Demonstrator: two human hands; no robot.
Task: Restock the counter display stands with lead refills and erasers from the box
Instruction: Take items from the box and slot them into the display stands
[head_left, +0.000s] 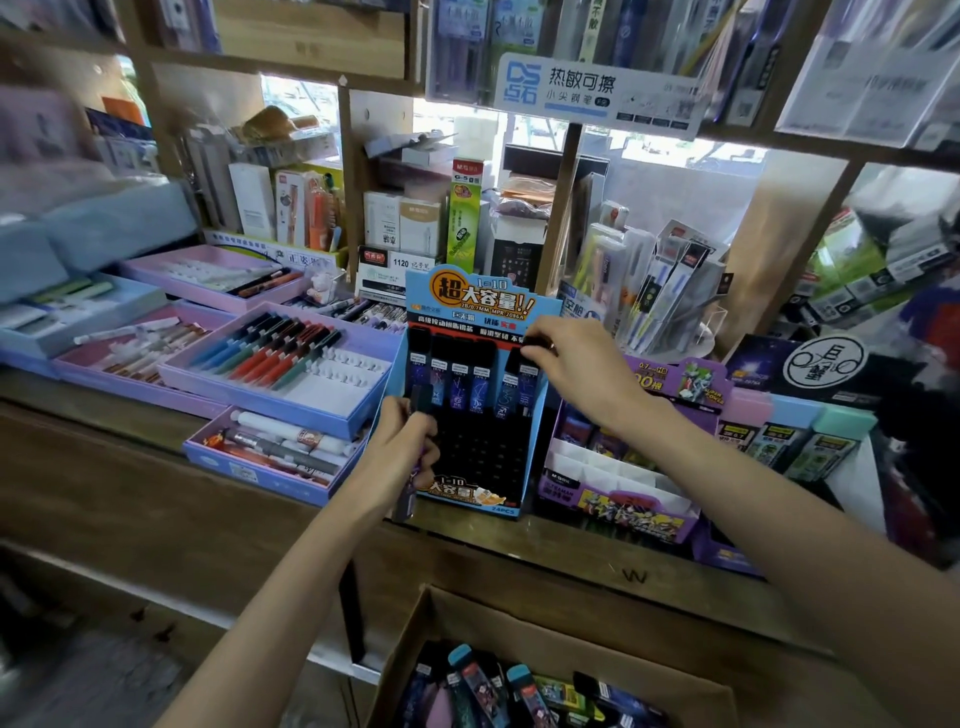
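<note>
Pinching the black cap of a refill (527, 387) with the right grip (576, 364), at the right end of the stand's (483, 299) top row on the desk (571, 545); clutching spare refills (422, 402) in the left grip (400, 447) at the stand's lower left, above the box (519, 636).

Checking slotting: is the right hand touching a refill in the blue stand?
Touching: the head view shows the right hand pinching the cap of the rightmost refill.

On the counter (104, 410), display stand (480, 299) right of pen trays (311, 387); box (524, 636) below
</note>
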